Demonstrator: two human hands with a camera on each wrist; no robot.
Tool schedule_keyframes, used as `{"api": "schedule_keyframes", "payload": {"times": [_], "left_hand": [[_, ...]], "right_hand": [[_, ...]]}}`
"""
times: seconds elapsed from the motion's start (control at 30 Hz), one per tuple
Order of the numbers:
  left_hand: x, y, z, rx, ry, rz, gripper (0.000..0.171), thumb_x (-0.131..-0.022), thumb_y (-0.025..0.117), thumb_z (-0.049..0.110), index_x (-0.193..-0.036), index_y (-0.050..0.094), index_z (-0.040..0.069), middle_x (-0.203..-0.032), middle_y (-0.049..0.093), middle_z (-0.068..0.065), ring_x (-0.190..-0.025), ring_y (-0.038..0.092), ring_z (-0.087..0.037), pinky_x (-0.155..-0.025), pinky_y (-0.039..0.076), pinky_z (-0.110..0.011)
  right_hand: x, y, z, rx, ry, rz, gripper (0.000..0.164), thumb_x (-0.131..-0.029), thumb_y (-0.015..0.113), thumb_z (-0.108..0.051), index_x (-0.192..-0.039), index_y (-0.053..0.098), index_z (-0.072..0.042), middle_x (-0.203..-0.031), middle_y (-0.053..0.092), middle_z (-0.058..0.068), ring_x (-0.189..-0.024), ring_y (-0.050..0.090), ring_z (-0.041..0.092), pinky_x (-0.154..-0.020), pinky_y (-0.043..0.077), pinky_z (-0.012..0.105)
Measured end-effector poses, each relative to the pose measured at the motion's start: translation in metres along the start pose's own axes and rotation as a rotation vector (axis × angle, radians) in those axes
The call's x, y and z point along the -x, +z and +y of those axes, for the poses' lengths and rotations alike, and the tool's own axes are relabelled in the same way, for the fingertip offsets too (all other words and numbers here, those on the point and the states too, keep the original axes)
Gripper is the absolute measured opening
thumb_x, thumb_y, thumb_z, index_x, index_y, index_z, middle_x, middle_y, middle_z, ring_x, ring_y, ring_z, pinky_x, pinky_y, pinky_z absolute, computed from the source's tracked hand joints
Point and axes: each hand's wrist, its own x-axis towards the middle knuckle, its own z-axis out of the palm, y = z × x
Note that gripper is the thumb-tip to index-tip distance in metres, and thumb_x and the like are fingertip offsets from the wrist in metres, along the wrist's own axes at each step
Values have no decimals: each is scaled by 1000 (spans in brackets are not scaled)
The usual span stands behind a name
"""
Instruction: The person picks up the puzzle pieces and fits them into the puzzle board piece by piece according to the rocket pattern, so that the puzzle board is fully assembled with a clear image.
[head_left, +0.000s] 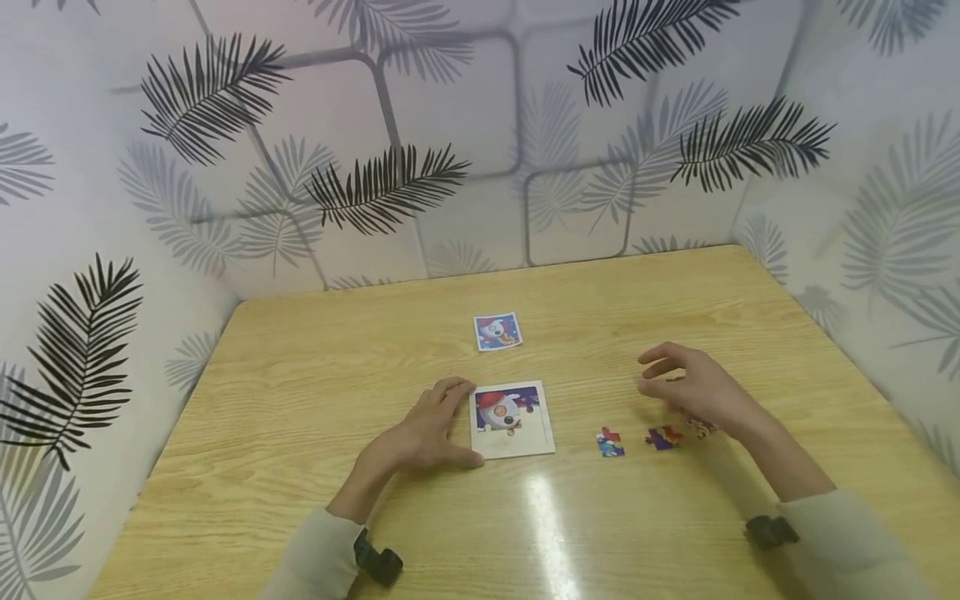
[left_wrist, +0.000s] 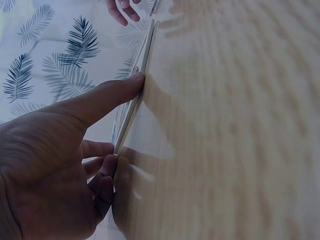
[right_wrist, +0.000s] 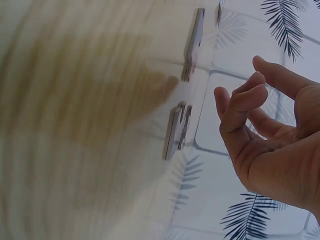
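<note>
My left hand [head_left: 431,429] holds a square puzzle board [head_left: 521,447] by its left side, the thumb at the near corner and a forefinger at the far corner. The board is partly filled, showing a white round character in a red hat; pale bare base shows at its lower part. In the left wrist view the board appears edge-on. My right hand [head_left: 705,387] hovers above the table, fingers loosely bent, with nothing between them. Below and left of it lie loose puzzle pieces: one [head_left: 610,442], a second [head_left: 663,437], and more [head_left: 699,427] partly hidden under the hand.
Behind the board lies a small picture card [head_left: 497,332] with a similar picture. The wooden table [head_left: 360,342] meets a wall with leaf-patterned covering [head_left: 465,108] at the back. A light reflection shows on the table in front of the board.
</note>
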Motion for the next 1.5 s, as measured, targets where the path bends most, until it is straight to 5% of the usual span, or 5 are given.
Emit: {"api": "schedule_keyframes", "payload": {"times": [0.53, 1.5], "left_hand": [[-2, 1, -2, -11, 15, 2, 105, -75, 86, 44, -157, 28, 15, -161, 24, -6, -142, 32, -30, -117, 33, -50], [1, 0, 1, -8, -1, 6, 104, -75, 85, 44, -157, 28, 16, -161, 24, -6, -143, 31, -31, -116, 33, -52]], "right_hand": [[10, -29, 15, -5, 62, 7, 54, -96, 65, -15, -141, 43, 4, -138, 46, 32, -66, 60, 20, -51, 48, 29], [6, -30, 29, 20, 45, -9, 49, -89, 66, 1, -134, 47, 8, -130, 46, 29, -48, 41, 8, -45, 40, 25]]}}
